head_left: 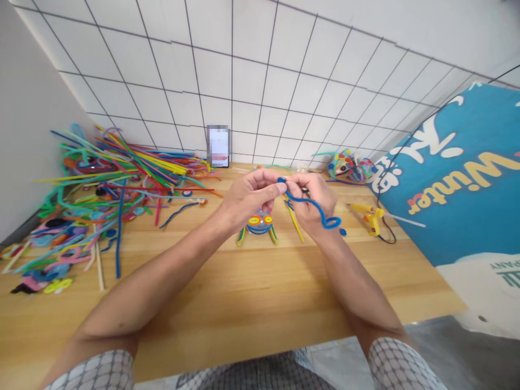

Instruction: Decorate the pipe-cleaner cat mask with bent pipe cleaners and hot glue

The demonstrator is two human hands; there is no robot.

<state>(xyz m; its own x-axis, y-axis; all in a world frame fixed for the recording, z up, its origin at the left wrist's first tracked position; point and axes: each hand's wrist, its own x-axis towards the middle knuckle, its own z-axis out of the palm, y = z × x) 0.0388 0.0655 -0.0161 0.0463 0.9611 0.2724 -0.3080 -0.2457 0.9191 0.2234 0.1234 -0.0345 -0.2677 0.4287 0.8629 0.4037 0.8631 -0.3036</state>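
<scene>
My left hand (pixel 249 196) and my right hand (pixel 314 203) meet above the middle of the wooden table (pixel 252 292). Both pinch a blue pipe cleaner (pixel 311 208), which runs from my left fingertips over my right hand and ends in a curl at the right. Below my hands lies a small blue craft figure (pixel 260 223) with yellow-and-red round eyes and green-yellow legs. A yellow pipe cleaner (pixel 294 222) lies beside it, partly hidden by my right hand.
A big heap of coloured pipe cleaners (pixel 117 173) and rolled discs covers the table's left. A phone (pixel 218 146) leans on the tiled wall. More craft figures (pixel 349 165) sit at the back right. A yellow glue gun (pixel 369 216) with its cord lies right, near a blue printed sheet (pixel 459 179).
</scene>
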